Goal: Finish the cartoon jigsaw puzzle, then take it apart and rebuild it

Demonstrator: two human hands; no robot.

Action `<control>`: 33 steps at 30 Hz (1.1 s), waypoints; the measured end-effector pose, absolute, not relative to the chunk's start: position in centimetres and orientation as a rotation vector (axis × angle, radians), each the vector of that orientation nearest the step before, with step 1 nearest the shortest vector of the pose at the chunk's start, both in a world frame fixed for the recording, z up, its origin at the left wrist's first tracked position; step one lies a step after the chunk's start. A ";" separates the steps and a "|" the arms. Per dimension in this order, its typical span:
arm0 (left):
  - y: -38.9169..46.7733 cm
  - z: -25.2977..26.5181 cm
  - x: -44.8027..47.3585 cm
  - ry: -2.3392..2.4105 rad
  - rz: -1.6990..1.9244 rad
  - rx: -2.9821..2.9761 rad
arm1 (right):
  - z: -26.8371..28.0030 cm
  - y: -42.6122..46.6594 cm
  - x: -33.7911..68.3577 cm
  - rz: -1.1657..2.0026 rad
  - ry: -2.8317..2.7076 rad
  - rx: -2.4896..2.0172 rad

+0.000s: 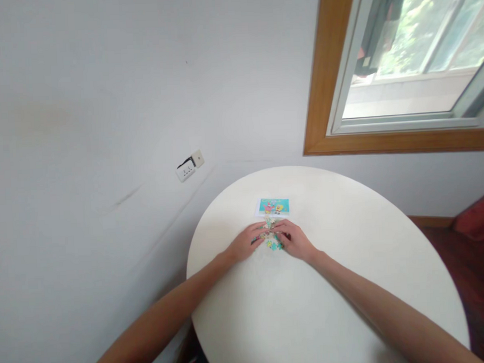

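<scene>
A small pile of jigsaw puzzle pieces (273,245), mostly teal with bits of yellow and white, lies on the white round table (348,219). My left hand (244,242) rests at the pile's left side, fingers stretched over some pieces. From the right, my right hand (296,241) reaches in with its fingers bent and apart, touching the pile. The fingertips of both hands nearly meet and hide part of the pieces. Just beyond the pile lies a teal picture card (274,207) with a pink and a yellow cartoon figure.
The table's far edge stands close to a pale wall (142,89). On that wall is a power socket (186,171). A wood-framed window (315,114) is at the upper right, and red fabric (480,219) hangs near the dark floor on the right.
</scene>
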State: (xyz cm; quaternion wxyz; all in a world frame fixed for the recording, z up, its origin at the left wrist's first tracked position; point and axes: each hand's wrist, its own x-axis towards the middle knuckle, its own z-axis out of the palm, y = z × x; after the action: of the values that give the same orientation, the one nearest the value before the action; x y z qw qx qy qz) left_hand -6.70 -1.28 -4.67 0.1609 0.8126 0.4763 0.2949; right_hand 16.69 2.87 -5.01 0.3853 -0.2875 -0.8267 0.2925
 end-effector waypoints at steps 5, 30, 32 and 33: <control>-0.9 -4.3 -7.6 1.450 1.011 2.138 | -4.8 3.0 16.5 0.466 -2.152 -0.950; -1.0 -3.4 -11.5 1.126 1.417 1.093 | -4.6 1.1 14.0 0.661 -2.039 -0.781; -0.8 -3.3 -11.0 1.092 1.412 1.026 | -4.1 1.2 13.3 0.771 -1.916 -0.819; -0.7 -3.2 -10.6 1.075 1.412 1.002 | -3.8 1.2 12.7 0.872 -1.833 -0.847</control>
State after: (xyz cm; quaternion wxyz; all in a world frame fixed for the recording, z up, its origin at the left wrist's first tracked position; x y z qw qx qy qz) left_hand -10.56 -0.72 -3.17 0.5243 0.4185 0.4491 0.5902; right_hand 12.68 1.17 -3.83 0.4538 -0.3431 -0.7426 0.3534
